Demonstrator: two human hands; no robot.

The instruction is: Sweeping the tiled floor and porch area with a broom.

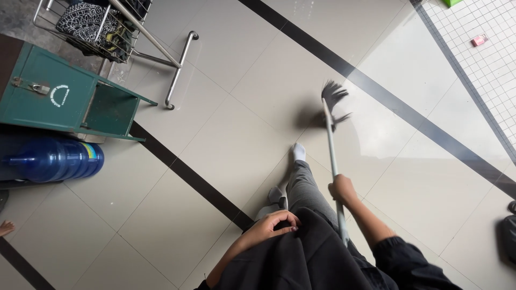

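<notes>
My right hand (342, 189) grips the pale handle of a broom (331, 145). Its dark bristle head (333, 102) is blurred just above the tiled floor ahead of me. My left hand (273, 224) rests against my black top at the waist, fingers curled with nothing clearly in them. My legs in grey trousers and white socks (298, 152) stand just left of the broom handle.
A green metal cabinet (59, 96) and a blue water bottle lying on its side (54, 159) are at the left. A metal rack with dark cloth (107, 27) stands behind them. A white gridded floor section (484, 53) holds a small pink object (479, 40).
</notes>
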